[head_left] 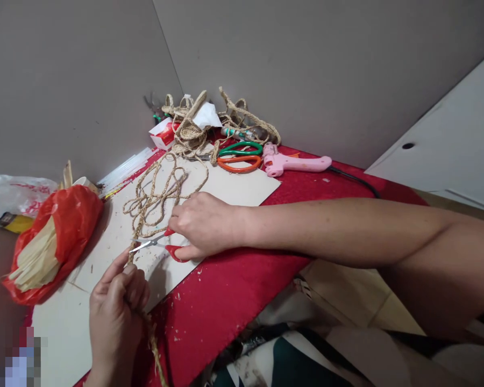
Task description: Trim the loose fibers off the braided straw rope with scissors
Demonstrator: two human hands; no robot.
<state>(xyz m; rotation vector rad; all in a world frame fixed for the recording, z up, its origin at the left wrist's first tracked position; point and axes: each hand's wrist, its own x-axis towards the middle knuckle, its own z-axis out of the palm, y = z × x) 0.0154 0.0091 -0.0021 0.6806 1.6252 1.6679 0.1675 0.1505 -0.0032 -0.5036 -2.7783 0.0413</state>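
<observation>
My right hand (201, 226) grips a pair of small scissors (176, 252) by the red handles, its blades parted around a braided straw cord. My left hand (121, 301) pinches that braided cord (156, 349) just below the blades, with the index finger stretched up near the tips. One end of the cord hangs from under my left hand toward the lower edge. Beyond the blades, the thin twisted cord (157, 188) lies in loose loops on a white board (76, 317). Whether the blades have cut into the cord cannot be made out.
Scissors with green and orange handles (240, 164) lie by a pink glue gun (298, 163) with a black cable. Coiled cords (191, 131) and a red-white box (163, 133) sit against the grey wall. A red plastic bag (83, 215) holds pale straw strips. Red cloth (226, 301) covers the table.
</observation>
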